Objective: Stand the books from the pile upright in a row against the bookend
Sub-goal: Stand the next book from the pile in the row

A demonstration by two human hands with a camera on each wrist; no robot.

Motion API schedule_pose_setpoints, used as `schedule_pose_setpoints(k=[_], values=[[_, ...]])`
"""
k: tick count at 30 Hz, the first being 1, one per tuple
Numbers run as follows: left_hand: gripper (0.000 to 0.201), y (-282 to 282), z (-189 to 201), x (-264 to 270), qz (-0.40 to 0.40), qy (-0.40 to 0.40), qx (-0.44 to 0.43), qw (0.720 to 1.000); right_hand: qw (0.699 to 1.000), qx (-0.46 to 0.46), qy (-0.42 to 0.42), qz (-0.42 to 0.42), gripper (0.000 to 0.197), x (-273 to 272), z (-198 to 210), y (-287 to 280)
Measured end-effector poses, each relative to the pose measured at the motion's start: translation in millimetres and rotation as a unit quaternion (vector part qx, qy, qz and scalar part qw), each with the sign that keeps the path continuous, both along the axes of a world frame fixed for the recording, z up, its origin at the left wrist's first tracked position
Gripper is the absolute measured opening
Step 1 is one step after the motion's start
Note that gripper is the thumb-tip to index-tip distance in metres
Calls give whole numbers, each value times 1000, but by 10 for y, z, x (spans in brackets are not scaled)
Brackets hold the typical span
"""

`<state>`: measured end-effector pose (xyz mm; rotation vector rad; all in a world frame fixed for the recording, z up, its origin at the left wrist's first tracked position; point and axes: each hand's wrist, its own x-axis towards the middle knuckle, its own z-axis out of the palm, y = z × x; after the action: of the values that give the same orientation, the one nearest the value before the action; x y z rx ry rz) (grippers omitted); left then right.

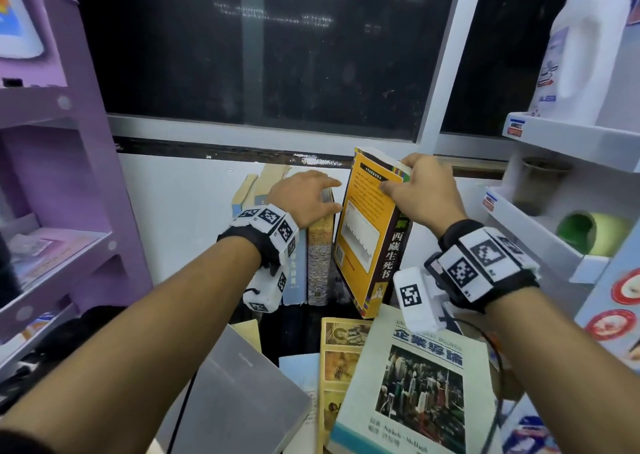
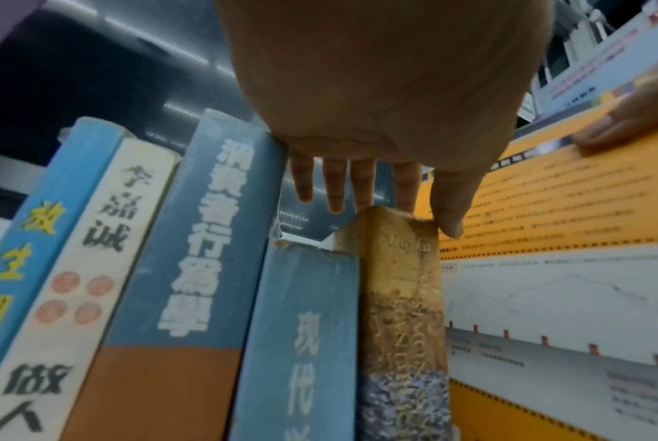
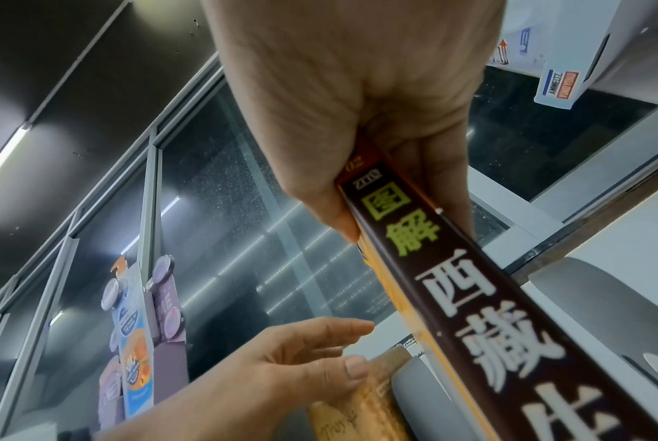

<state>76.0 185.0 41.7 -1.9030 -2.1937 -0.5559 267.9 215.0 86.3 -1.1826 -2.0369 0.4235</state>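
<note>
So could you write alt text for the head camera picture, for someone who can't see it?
Seen from above, a right hand holds an orange book by its top, tilted, beside a row of upright books that the left hand steadies with straight fingers. More books lie in a loose pile in front, below a dark window.

I see an orange-yellow book (image 1: 363, 232) with a dark brown spine lettered in white and green, beside a tan spine (image 2: 402, 313) mottled with bluish speckles and pale blue spines (image 2: 304, 343). One blue spine (image 2: 191, 268) has a rust-brown lower band (white lettering). The shelf unit (image 1: 69, 162) is lilac; the wristbands (image 1: 273, 225) carry black-and-white square markers.
</note>
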Motion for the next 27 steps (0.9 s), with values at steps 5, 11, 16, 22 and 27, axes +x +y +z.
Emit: schedule_pose_setpoints(k=[5,11,16,22,27], values=[[50,23,25,-99,-7,34,-52,998,1000,15,9,-4,30,-172,-107,89],[53,-18,46,-238,-24,62,-70,995,1000,21,12,-5,31,-379,-235,172],[54,-68,83,-310,-48,55,-87,994,998,42,-31,-29,29,-495,-291,230],[57,-40,41,-339,-34,45,-80,995,997,60,-43,-37,28,-541,-338,318],[55,-36,112,-370,-55,26,-106,993,999,38,-18,-33,30,-584,-445,359]])
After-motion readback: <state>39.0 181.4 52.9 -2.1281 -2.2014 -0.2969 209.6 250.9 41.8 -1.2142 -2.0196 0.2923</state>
